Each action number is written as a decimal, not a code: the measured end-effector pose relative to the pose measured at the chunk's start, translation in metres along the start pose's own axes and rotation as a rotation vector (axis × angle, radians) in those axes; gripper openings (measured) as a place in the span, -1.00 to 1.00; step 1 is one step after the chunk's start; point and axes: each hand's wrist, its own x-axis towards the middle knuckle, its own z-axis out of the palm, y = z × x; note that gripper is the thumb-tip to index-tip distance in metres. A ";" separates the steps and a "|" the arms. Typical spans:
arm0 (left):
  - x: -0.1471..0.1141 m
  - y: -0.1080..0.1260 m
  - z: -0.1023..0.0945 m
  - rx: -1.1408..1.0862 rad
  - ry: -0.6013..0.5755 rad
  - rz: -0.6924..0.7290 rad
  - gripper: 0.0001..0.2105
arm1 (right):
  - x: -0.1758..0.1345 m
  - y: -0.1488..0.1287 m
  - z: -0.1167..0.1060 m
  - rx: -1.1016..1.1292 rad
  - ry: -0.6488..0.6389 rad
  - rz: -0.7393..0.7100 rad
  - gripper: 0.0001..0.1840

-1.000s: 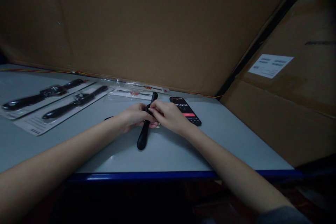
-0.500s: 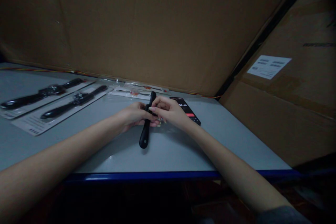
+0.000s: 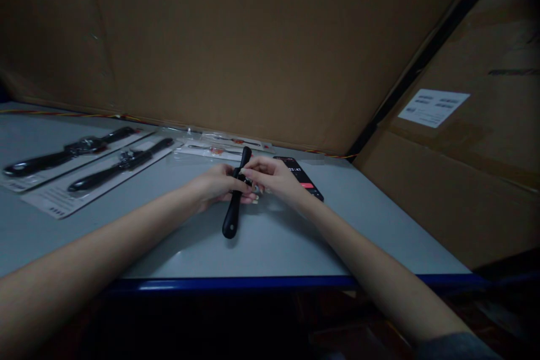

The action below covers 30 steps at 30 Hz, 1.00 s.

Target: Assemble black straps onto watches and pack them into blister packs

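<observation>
A black spokeshave (image 3: 230, 219) is held over the table, its long handle pointing down towards the front edge. My left hand (image 3: 216, 184) wraps round its middle, the thumb lying across it and the fingers underneath. At the same middle part, my right hand (image 3: 276, 179) pinches with thumb and fingertips by the small metal fittings; exactly which part it grips is hidden. Left of my hands, two more spokeshaves lie in clear packs on white cards: one packed spokeshave (image 3: 101, 176) nearer, another packed spokeshave (image 3: 40, 162) farther left.
Behind my right hand lies a phone (image 3: 301, 174) with a running timer. Small clear packs (image 3: 217, 151) with orange parts lie at the back. Cardboard (image 3: 236, 56) walls the rear, and a labelled carton (image 3: 464, 180) stands right. The grey table (image 3: 295, 253) has a blue front edge.
My right fingertips have shifted slightly at the spokeshave's middle, where more of the metal fittings now shows. The tool and my left hand stay nearly in place.
</observation>
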 end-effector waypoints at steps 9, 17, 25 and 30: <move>-0.002 0.004 0.001 0.007 0.014 -0.007 -0.81 | -0.004 -0.004 -0.013 -0.394 -0.011 -0.193 -0.80; -0.003 0.003 0.004 0.001 0.015 -0.029 -0.81 | -0.004 -0.004 -0.008 -0.534 0.110 -0.299 -0.83; 0.000 0.001 0.002 0.026 -0.007 -0.004 -0.77 | -0.003 -0.005 0.004 -0.484 0.145 -0.209 -0.92; 0.001 -0.001 0.002 0.028 -0.031 -0.019 -0.75 | -0.002 -0.001 0.004 -0.305 0.105 -0.106 -0.93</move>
